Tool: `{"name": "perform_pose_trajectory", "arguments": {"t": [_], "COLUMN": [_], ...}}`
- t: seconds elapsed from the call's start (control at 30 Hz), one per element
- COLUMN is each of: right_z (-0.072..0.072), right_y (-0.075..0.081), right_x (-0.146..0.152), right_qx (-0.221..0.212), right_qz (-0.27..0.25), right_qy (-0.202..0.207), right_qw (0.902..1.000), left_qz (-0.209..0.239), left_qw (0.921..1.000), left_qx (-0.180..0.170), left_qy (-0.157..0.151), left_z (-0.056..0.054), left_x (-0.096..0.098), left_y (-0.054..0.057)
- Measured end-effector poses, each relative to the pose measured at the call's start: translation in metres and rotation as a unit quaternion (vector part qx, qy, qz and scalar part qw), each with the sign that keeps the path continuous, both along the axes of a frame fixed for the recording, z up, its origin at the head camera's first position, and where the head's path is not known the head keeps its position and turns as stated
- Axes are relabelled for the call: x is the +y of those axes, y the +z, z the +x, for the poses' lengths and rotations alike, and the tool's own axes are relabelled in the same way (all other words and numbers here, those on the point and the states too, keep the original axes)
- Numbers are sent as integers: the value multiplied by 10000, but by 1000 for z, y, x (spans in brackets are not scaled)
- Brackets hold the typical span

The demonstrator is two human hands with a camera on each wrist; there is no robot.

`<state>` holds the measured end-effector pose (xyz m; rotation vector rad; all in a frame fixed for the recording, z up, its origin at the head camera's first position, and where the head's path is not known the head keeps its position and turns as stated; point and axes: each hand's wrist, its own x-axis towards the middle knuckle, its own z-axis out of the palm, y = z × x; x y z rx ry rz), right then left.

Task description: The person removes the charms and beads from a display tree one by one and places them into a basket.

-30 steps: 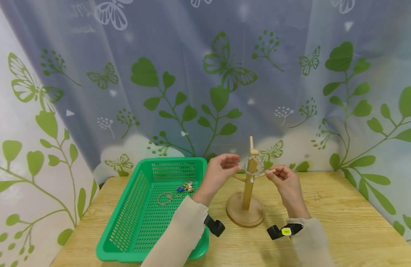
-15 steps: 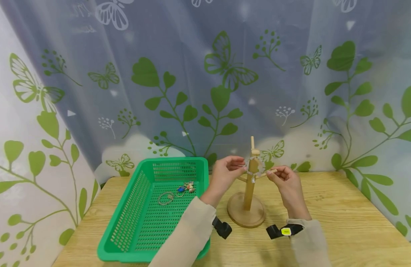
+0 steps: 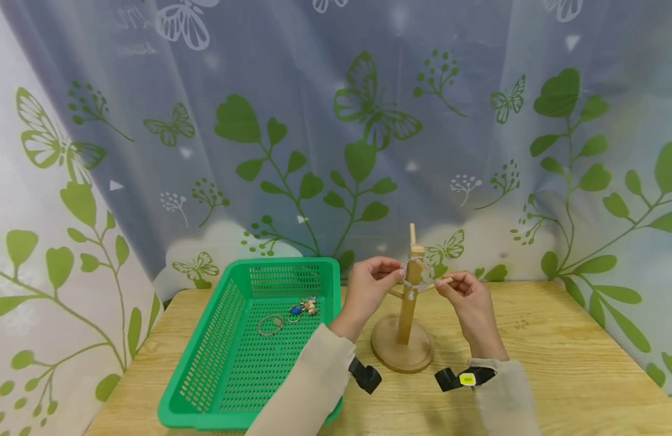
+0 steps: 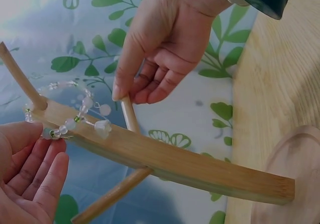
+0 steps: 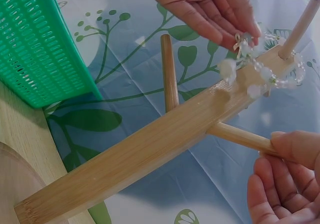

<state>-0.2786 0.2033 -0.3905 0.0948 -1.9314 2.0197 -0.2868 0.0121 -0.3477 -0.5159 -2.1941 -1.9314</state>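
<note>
A wooden stand (image 3: pixel 406 309) with slanting pegs rises from a round base on the table. A clear bead bracelet (image 3: pixel 414 270) is looped over its upper peg (image 4: pixel 17 78), against the post. My left hand (image 3: pixel 371 283) is at the bracelet's left side, its fingertips (image 5: pixel 240 33) pinching the beads (image 4: pixel 75 120) by a small gold charm. My right hand (image 3: pixel 462 289) pinches the end of the right-hand peg (image 5: pixel 240 136) between thumb and fingers (image 4: pixel 125 83). The bracelet's far side is hidden behind the post.
A green plastic basket (image 3: pixel 205 387) sits left of the stand, holding a metal ring (image 3: pixel 270 323) and a small bunch of trinkets (image 3: pixel 304 307). A leaf-print curtain (image 3: pixel 336 121) hangs close behind the table. Bare wooden tabletop (image 3: pixel 559 351) lies to the right.
My left hand has moved right, closer to the post, and the bracelet now sits tighter against the stand's upper peg. The right hand has stayed on its peg.
</note>
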Motion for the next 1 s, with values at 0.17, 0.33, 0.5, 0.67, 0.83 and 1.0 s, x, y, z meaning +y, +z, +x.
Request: {"name": "perform_pose_trajectory", "arguments": {"t": [0.17, 0.33, 0.5, 0.67, 0.83, 1.0], "right_z": [-1, 0, 1, 0, -1, -1], "right_y": [0, 0, 0, 0, -1, -1], "right_x": [0, -1, -2, -1, 0, 1], "right_qx": [11, -22, 13, 64, 84, 72], "right_qz": [8, 64, 1, -50, -10, 55], "right_qy": [-10, -39, -49, -27, 36, 58], "right_qw": [10000, 10000, 10000, 10000, 10000, 9999], "left_qz": [75, 124, 155, 192, 266, 359], "left_qw": [9999, 9998, 9998, 9996, 9994, 9990], "left_qx": [136, 146, 95, 154, 223, 252], "left_qy": [-21, 34, 105, 122, 85, 73], "left_z": [2, 6, 9, 13, 17, 19], "left_x": [1, 2, 2, 4, 5, 6], "left_y": [1, 4, 8, 12, 16, 17]}}
